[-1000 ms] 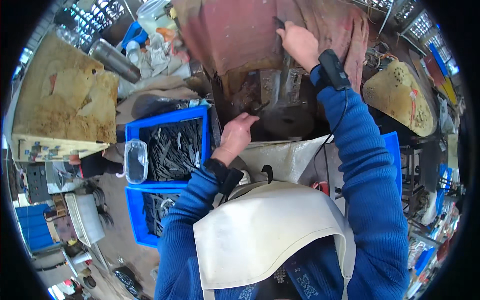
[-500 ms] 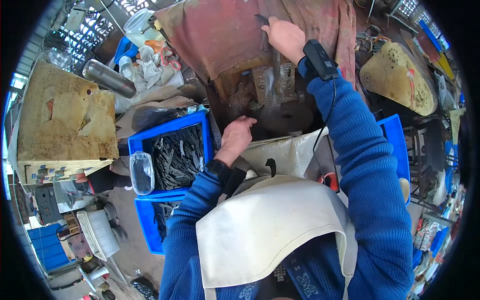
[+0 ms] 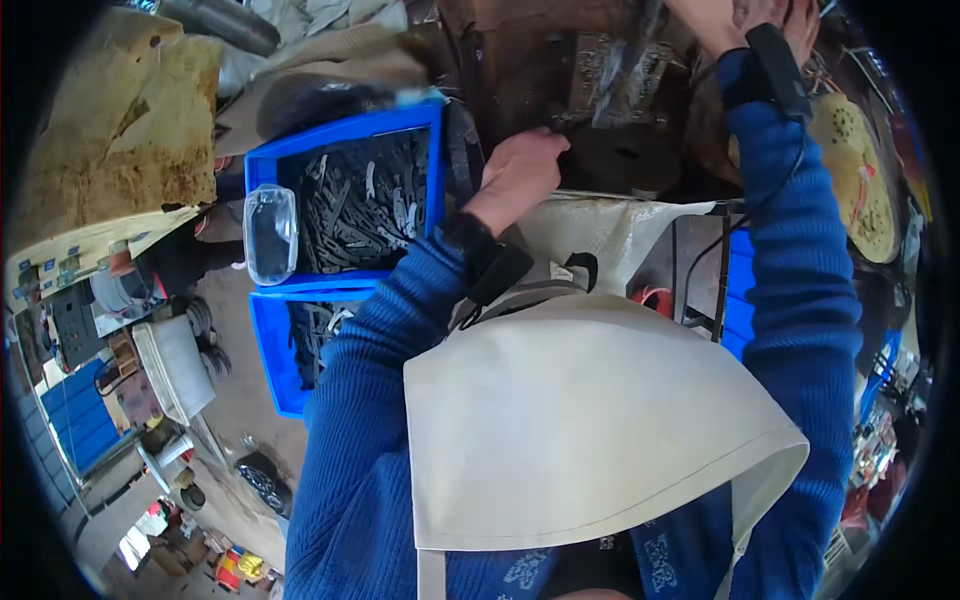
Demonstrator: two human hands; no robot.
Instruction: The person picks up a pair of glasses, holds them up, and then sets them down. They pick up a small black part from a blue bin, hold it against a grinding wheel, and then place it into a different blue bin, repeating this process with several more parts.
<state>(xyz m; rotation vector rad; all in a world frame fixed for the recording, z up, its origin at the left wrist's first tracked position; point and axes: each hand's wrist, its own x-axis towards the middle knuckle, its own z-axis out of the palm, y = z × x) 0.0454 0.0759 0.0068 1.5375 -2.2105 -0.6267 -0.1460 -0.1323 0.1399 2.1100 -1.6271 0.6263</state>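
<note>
My left hand (image 3: 522, 178) hovers at the near edge of a dark wet work well, its fingers curled together. Whatever they may hold is hidden. Just right of it lies a dark round disc with a hole (image 3: 645, 160), and water (image 3: 618, 88) streams down behind the disc. My right hand (image 3: 720, 22) is up at the top right, partly cut off by the picture's edge, so its grip does not show. Left of my left hand stands a blue bin (image 3: 436, 165) with many dark flat metal strips (image 3: 345, 205) in it.
A clear plastic tub (image 3: 270, 235) hangs at the bin's left side. A second blue bin (image 3: 275, 365) sits nearer me. A stained board (image 3: 120, 120) stands far left, a holed yellowish pad (image 3: 855, 170) at the right. A pale apron sheet (image 3: 610, 235) spans the well's near edge.
The view has tipped down toward me. My right hand has swung away right, from over the reddish cloth to the top edge. My left hand stays beside the well, fingers still curled.
</note>
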